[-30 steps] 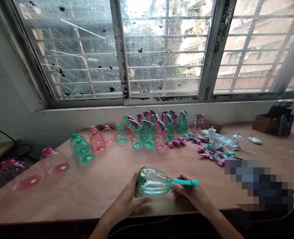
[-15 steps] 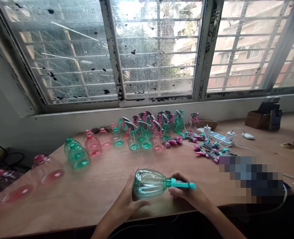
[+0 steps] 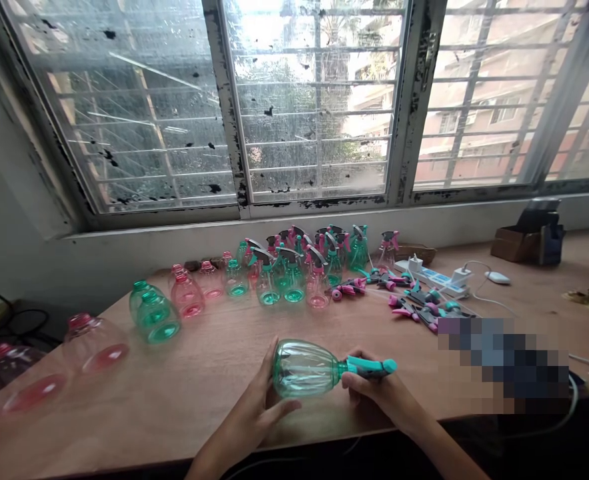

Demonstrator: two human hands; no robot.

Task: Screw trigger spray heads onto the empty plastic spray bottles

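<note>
A clear green spray bottle (image 3: 305, 369) lies on its side between my hands, above the front of the table, its base to the left. My left hand (image 3: 262, 403) wraps round the base end, thumb underneath. At the neck, my right hand (image 3: 374, 387) is closed on the teal and dark trigger sprayer head (image 3: 372, 367), which sits on the bottle's mouth. Some of the right fingers are hidden behind the head. Whether the head is fully screwed down cannot be told.
Assembled spray bottles (image 3: 293, 277) stand grouped by the window wall. Open green bottles (image 3: 162, 317) and pink bottles (image 3: 97, 347) line the left. Loose sprayer heads (image 3: 424, 310) lie right of centre, near a power strip (image 3: 437, 277). A cardboard box (image 3: 517, 240) stands far right.
The sprayer head has turned a little about the bottle's axis, showing more of its dark side. Bottle and hands have shifted slightly right in view.
</note>
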